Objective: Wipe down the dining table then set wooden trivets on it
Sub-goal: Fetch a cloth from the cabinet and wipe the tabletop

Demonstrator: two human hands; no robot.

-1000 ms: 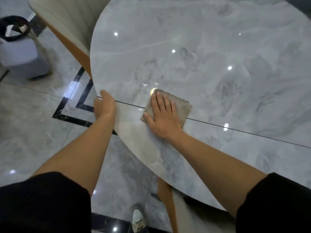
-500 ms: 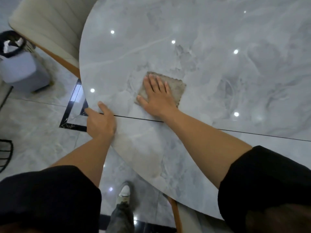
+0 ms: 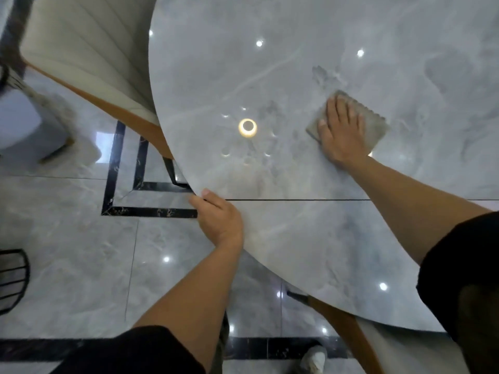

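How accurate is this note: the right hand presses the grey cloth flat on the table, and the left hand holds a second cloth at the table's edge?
Wrong in one respect: the head view shows the left hand holding no second cloth, only the bare edge of the table. The right hand does press the grey cloth flat on the table.

- Tables: one round grey table [image 3: 297, 252] is filling the right side.
- Cloths: one cloth [image 3: 375, 125] is lying far right.
- Hands: two are showing, the left hand [image 3: 220, 220] near left, the right hand [image 3: 341, 133] far right.
- Chairs: two are standing by, a cream chair [image 3: 89, 49] far left, a wooden-framed chair [image 3: 348, 327] near right.
- Bins: one blurred bin [image 3: 24, 125] is sitting far left.
- Shoes: one shoe [image 3: 314, 357] is showing nearest.
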